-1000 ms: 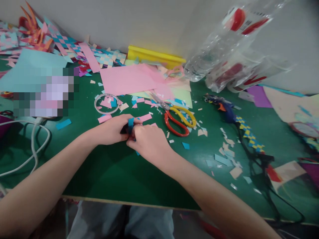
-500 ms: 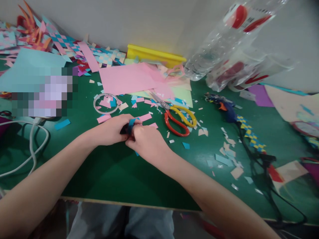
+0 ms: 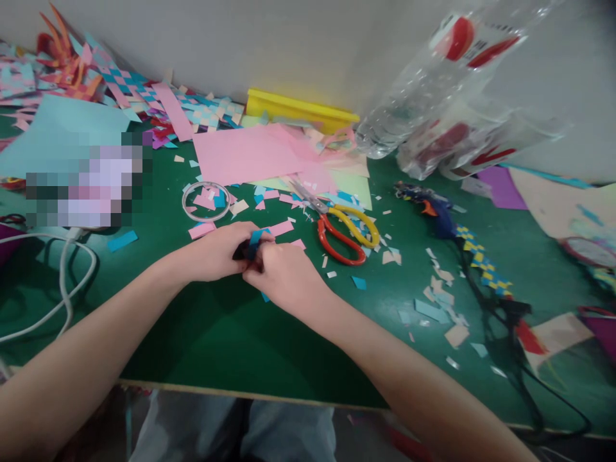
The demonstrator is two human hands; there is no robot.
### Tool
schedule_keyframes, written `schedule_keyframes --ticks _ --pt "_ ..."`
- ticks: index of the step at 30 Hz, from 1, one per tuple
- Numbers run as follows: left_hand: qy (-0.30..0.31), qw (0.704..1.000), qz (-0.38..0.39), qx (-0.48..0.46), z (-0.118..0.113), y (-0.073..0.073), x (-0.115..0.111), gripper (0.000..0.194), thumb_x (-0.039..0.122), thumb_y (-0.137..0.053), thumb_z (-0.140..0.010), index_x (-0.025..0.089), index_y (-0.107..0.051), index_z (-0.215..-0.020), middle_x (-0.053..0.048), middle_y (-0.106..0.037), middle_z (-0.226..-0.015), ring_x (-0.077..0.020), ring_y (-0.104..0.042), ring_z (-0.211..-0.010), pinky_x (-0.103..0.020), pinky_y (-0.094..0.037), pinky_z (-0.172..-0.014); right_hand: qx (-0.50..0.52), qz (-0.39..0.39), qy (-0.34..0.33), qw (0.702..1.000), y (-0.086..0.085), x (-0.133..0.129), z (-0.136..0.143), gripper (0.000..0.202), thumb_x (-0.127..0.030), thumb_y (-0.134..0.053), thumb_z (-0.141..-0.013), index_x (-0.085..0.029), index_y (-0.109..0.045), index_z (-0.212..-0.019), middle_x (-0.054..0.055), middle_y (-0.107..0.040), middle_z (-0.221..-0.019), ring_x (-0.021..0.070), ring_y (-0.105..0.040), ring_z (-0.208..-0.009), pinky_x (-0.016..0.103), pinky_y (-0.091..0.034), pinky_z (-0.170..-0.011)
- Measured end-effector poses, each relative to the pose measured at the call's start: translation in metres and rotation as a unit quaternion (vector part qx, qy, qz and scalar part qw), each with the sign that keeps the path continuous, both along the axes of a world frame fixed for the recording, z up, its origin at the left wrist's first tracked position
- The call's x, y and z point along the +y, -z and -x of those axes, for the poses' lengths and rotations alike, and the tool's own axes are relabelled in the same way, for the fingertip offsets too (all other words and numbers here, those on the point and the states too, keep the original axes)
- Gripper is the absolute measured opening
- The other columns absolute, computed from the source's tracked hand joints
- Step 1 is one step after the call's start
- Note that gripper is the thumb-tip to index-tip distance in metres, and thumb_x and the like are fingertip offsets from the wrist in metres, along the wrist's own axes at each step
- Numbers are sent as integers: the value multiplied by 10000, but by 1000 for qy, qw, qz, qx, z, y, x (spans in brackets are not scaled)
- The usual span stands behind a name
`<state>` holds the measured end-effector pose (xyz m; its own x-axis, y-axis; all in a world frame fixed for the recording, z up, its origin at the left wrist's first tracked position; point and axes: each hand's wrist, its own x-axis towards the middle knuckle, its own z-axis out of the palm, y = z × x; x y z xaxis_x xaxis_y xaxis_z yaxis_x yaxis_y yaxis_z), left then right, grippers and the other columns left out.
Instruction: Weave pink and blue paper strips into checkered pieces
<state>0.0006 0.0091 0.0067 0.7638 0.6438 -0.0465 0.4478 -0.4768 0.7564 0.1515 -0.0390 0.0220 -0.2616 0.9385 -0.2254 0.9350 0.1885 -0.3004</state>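
Over the green table [image 3: 202, 340], both my hands are brought together around a small blue paper strip [image 3: 255, 242], bent into a curve. My left hand [image 3: 224, 252] closes on it from the left. Against it from the right, my right hand [image 3: 283, 269] pinches with curled fingers; its fingertips are mostly hidden. Just beyond the hands lie pink paper pieces [image 3: 282, 228] and a clear tape ring [image 3: 206, 201]. To the right rest scissors [image 3: 341, 232] with one red and one yellow handle, blades pointing away.
Pink sheets [image 3: 245, 154] lie at the back before a yellow holder [image 3: 301, 109]. Plastic bottles [image 3: 409, 96] and cups lean at back right. A glue gun [image 3: 436, 212] with a black cord lies right. A blurred-out device [image 3: 103, 186] with a white cable [image 3: 65, 269] is left.
Almost nothing differs. The blue strip and fingers have shifted very slightly, and the whole view has moved a touch.
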Motion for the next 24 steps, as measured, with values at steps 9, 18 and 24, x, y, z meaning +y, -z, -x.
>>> schedule_keyframes --ticks 9,18,24 --pt "-3 1000 1 7 0 -3 -1 422 69 -550 -724 182 -559 -1131 -64 -573 -1106 -189 -546 -1059 -343 -432 -935 30 -23 -4 999 8 2 -5 133 -256 -533 -734 -171 -610 -667 48 -646 -636 170 -571 -573 295 -281 -506" --pt "11 1000 -4 9 -1 -2 -1 407 88 -549 -728 172 -559 -1126 -59 -576 -1052 -171 -554 -950 -313 -455 -826 206 -8 -21 978 -10 2 -32 54 -170 -619 -730 -165 -637 -679 -21 -627 -576 93 -536 -533 227 -352 -532" --pt "9 1000 5 13 0 -3 -1 426 92 -557 -741 174 -535 -1159 -63 -570 -1063 -150 -556 -916 -286 -460 -797 186 -94 -193 959 8 3 -50 151 -209 -543 -889 -189 -690 -918 28 -705 -950 149 -630 -879 257 -430 -703"
